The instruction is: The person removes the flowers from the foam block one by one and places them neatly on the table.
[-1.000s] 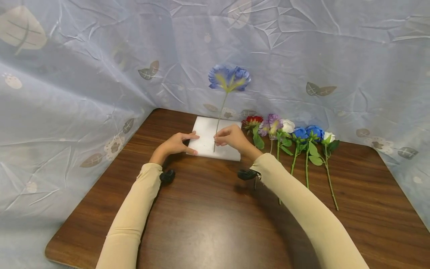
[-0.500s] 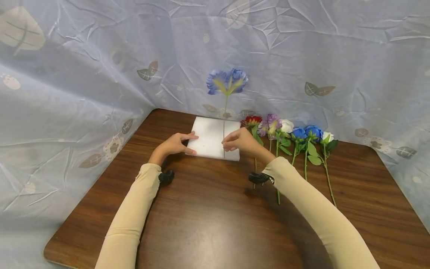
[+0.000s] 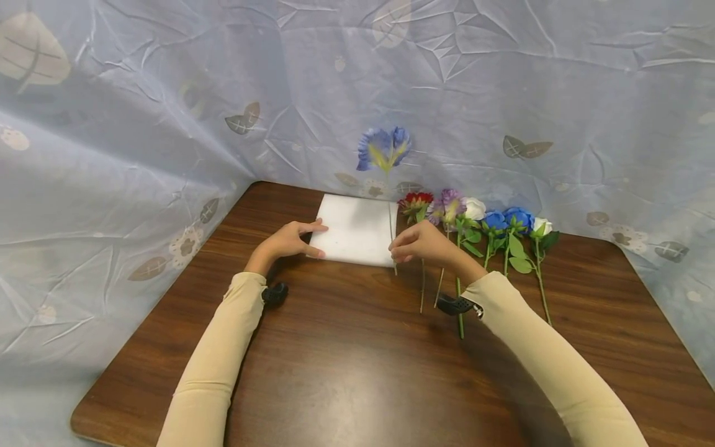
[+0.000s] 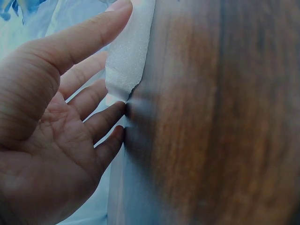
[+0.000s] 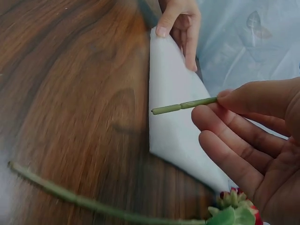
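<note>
My right hand (image 3: 421, 243) pinches the thin green stem (image 5: 180, 107) of a blue artificial flower (image 3: 384, 149) between thumb and index finger. Its bloom stands upright against the curtain, and the cut stem end shows below the fingers. That stem is over the right edge of a white foam block (image 3: 357, 230) that lies flat on the table. At the block's left end rests my left hand (image 3: 285, 240), thumb and fingers spread and fairly straight. In the left wrist view, the thumb (image 4: 89, 37) lies over the foam and the other fingers are along its side.
On the brown table (image 3: 335, 347), right of the block, lie a red flower (image 3: 416, 202), a purple flower (image 3: 449, 205), a white one (image 3: 475, 209), blue roses (image 3: 519, 220) and a white rose (image 3: 542, 226). A patterned curtain (image 3: 313, 81) hangs behind.
My right hand has moved right and slightly toward me with the blue flower, from over the block's middle to its right edge. My left hand stays at the block's left end.
</note>
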Tool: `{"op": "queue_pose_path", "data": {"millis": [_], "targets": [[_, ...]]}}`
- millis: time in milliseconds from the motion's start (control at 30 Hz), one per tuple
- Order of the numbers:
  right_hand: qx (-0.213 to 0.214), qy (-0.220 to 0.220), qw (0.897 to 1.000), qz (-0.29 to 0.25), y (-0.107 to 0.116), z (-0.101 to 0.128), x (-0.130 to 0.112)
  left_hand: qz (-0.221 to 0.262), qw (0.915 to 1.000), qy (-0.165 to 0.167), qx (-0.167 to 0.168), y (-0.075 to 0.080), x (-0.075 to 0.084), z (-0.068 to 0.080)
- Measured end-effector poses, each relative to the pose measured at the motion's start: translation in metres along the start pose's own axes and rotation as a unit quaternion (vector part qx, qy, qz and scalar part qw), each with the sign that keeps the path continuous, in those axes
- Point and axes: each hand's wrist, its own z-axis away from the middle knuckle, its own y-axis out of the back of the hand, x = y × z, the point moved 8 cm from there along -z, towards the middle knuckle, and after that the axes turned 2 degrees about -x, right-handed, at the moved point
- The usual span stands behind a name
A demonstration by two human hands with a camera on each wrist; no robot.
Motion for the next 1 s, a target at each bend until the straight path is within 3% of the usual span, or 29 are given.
{"op": "queue_pose_path", "data": {"millis": [400,1000], "targets": [[-0.017,-0.023,0.999,0.022,0.023,0.039,0.02,-0.005,1.0,0.005,-0.002,-0.001,0.002,0.001],[-0.008,-0.031,0.999,-0.013,0.063,0.097,0.05,-0.009,0.9998,0.016,-0.001,0.0,0.003,0.002]]}}
